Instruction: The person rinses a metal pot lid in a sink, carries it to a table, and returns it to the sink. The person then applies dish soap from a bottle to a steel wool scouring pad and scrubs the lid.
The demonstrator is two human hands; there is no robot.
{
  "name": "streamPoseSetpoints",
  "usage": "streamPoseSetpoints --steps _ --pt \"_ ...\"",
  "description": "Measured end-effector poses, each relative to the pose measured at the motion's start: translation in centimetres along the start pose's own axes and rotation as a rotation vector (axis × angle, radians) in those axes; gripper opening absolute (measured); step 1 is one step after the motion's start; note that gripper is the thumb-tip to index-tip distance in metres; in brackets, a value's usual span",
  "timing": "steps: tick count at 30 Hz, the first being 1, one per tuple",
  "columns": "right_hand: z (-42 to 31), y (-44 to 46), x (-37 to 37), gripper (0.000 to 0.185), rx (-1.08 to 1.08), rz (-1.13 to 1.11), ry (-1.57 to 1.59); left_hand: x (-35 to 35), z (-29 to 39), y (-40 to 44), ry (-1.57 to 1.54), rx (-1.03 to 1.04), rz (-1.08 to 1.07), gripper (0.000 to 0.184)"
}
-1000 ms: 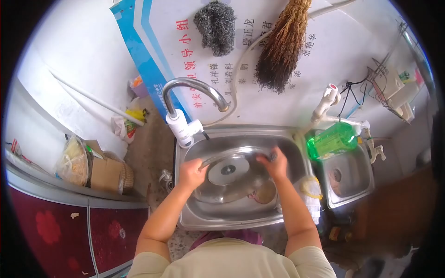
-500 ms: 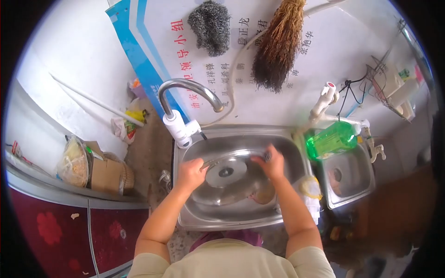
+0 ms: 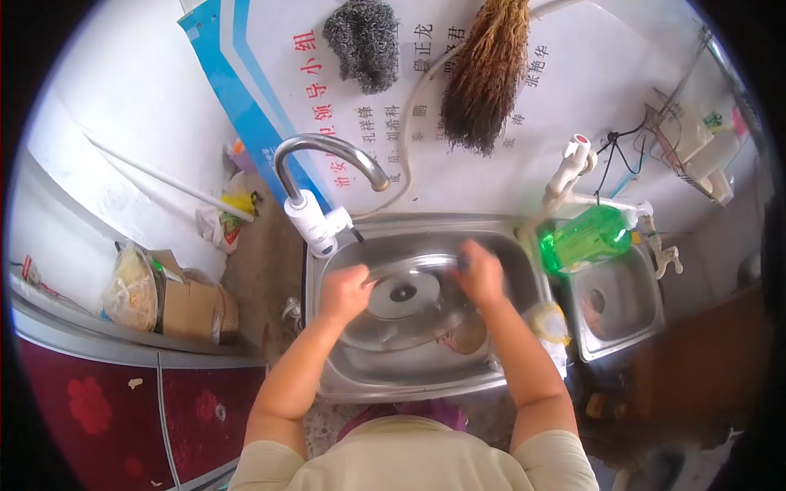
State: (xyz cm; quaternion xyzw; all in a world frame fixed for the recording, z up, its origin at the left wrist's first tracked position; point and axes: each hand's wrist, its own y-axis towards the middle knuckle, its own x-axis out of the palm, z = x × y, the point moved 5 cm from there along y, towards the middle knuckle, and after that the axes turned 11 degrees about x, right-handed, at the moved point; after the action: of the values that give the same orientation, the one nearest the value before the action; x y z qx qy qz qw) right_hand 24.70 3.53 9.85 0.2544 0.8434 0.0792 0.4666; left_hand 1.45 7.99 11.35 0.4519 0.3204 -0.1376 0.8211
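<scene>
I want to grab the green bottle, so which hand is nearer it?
Right: your right hand is over the sink, left of the green bottle; your left hand is farther left.

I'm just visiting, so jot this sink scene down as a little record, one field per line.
Left hand: closed on the rim of a round lid
Right hand: at the lid's right side, blurred; the small dark thing at its fingers is unclear
Lid: held over the large sink, dark knob in the middle
Tap: curved metal spout, white base, no stream visible
Right of large sink: green bottle, tilted; smaller sink
Behind: grey wiry clump and straw brush against a lettered board
</scene>
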Motion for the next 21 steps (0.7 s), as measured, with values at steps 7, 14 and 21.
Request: streamPoseSetpoints --steps 7,14,21 --pt "12.5 -5.2 7.3 0.039 0.525 -0.051 0.497 0.1 -3.2 -3.8 0.018 -0.24 0.129 0.045" --pt "5.2 -1.1 2.3 0.045 0.284 0.052 0.102 1.5 -2.7 -5.3 -0.066 -0.364 0.071 0.036" --pt "-4.2 1.2 0.5 0.044 -0.251 -0.075 -0.052 2.6 -0.4 -2.5 -0.042 -0.208 -0.034 0.031"
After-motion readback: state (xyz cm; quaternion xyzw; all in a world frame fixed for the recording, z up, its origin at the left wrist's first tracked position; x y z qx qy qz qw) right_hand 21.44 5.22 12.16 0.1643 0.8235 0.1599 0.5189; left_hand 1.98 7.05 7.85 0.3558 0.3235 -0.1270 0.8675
